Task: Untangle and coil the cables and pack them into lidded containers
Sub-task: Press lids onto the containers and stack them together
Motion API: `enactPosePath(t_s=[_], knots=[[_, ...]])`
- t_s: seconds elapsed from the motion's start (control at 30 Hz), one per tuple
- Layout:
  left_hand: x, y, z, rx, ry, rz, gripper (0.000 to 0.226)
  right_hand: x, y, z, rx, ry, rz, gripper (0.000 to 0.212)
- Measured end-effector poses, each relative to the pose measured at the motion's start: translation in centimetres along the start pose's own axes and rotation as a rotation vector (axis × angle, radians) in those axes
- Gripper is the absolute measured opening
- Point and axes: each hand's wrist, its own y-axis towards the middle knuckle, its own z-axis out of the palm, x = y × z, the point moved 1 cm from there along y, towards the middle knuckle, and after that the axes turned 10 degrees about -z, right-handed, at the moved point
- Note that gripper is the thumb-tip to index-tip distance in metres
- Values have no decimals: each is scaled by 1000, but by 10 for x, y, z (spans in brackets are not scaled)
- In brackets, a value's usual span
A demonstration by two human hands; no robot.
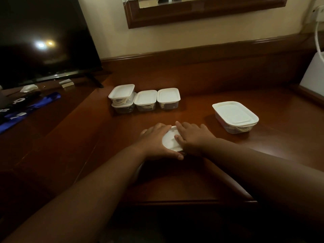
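A small container with a white lid (pixel 171 140) sits near the front of the wooden desk (pixel 201 106). My left hand (pixel 156 141) lies over its left side, thumb along the near edge. My right hand (pixel 191 135) presses flat on the lid's right side. Its contents are hidden under the hands. A larger lidded container (pixel 235 116) with pale cable inside stands to the right. At the back stand several small lidded containers (pixel 145 100), two of them stacked at the left (pixel 121 98), with coiled cable visible through the walls.
A dark television (pixel 43 37) stands on the left with a blue-and-black item (pixel 26 109) and scraps of paper (pixel 29 88) before it. A white box (pixel 313 74) and a white cord (pixel 318 41) are at the far right. A framed mirror (pixel 201 9) hangs on the wall.
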Motion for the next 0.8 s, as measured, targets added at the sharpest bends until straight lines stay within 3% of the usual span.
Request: enactPosePath(t_s=[0.2,0.33,0.43,0.57,0.8], knots=[[2,-2,4,-77,-4,13,113,0,2,0,31,-34,8,68],[5,-11,13,-172,-168,-147,114,-1,1,0,47,30,18,69],[10,-17,18,-140,-229,-223,107,0,1,1,34,85,29,68],[13,-15,13,-87,-203,-218,113,0,1,-2,36,117,34,66],[9,-16,6,-84,-181,-211,108,4,-3,-11,66,16,52,67]])
